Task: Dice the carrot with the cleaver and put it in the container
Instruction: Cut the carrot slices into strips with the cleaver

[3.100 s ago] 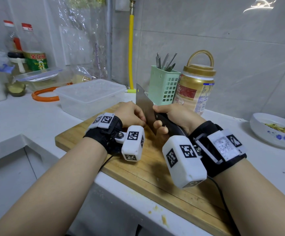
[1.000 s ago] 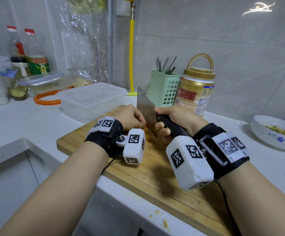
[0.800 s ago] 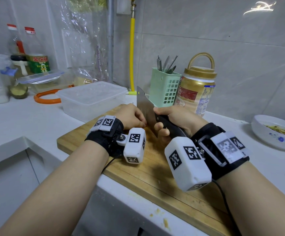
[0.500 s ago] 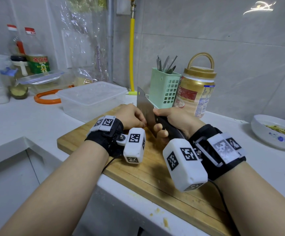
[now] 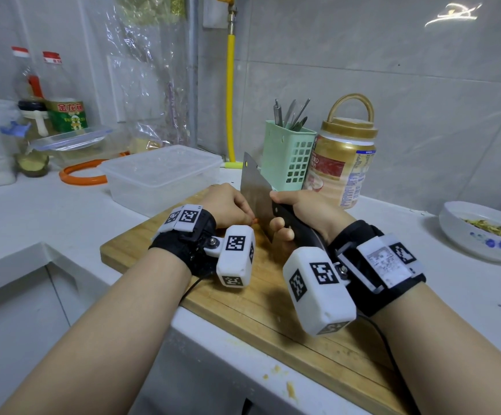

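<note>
My right hand (image 5: 303, 209) grips the black handle of the steel cleaver (image 5: 256, 191), blade upright over the wooden cutting board (image 5: 273, 307). My left hand (image 5: 228, 205) sits curled on the board right beside the blade, fingers bent over the carrot (image 5: 254, 220). Only a small orange tip of the carrot shows under the fingers; the rest is hidden. The clear plastic container (image 5: 161, 173) stands just beyond the board's far left corner, with its lid on.
A green utensil basket (image 5: 288, 157) and a gold-lidded jar (image 5: 340, 163) stand behind the cleaver. A glass dish (image 5: 488, 235) with scraps sits at the right. Bottles, tubs and an orange ring (image 5: 78, 176) crowd the back left. The counter edge runs below the board.
The cleaver has been rocking slightly up and down in place beside my left hand. Both hands stay on the same spot of the board.
</note>
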